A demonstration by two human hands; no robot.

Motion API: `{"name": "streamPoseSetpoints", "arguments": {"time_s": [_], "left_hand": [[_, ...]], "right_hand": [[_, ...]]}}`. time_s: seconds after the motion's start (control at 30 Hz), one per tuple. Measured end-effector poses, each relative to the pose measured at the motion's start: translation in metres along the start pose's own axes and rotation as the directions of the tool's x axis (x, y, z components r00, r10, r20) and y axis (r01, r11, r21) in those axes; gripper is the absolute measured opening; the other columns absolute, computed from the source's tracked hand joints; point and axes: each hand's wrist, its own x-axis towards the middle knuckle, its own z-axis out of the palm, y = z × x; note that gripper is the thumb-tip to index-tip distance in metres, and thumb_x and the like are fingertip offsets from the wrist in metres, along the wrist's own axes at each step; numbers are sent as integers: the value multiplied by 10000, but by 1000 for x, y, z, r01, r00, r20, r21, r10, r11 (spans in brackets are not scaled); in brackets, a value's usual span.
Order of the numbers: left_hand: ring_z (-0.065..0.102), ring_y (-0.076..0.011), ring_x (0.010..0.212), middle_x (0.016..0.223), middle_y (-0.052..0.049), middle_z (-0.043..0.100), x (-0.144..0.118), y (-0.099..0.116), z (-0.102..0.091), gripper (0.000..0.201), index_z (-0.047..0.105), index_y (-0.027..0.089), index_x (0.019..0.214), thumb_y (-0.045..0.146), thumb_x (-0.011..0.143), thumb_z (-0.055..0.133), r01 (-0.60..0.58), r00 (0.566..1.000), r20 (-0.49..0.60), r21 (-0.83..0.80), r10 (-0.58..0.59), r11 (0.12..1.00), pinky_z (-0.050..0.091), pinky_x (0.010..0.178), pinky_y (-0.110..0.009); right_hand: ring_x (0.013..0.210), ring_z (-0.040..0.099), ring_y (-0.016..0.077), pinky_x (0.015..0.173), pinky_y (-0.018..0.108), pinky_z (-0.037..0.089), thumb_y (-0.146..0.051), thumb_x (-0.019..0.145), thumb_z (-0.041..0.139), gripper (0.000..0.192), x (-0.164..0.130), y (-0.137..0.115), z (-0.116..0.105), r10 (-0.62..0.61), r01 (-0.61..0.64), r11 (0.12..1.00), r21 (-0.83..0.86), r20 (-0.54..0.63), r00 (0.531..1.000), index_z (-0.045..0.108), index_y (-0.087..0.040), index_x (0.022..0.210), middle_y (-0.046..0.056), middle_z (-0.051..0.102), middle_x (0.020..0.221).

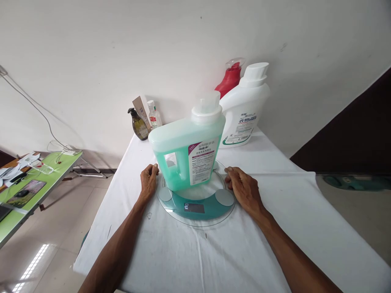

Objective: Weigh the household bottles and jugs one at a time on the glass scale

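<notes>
A round glass scale (210, 208) with a teal body and a small dark display lies on a white tablecloth (262, 240). A translucent jug of green liquid (186, 152) with a white cap and a printed label stands upright on it. My left hand (148, 181) grips the scale's left rim with curled fingers. My right hand (243, 188) holds the right rim the same way. Neither hand touches the jug.
At the table's back stand a large white detergent bottle (246, 112), a red bottle (229, 78) behind it, a dark pump bottle (139, 125), a small box (141, 108) and a small clear bottle (154, 115). A green table (50, 179) with cables and papers stands left.
</notes>
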Motion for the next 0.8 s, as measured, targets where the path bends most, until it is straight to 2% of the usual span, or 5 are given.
{"name": "streamPoseSetpoints", "arguments": {"time_s": [0.8], "left_hand": [[478,-155,667,678,0,548,-1,3,-1,438,539,207,673,529,967,570,-15,1000,16,2,15,1000,385,643,-283]], "right_hand": [[580,635,208,675,356,495,-666,985,397,444,0,-4,0,26,-26,1000,-15,0,1000,524,-304,762,15,692,675]]}}
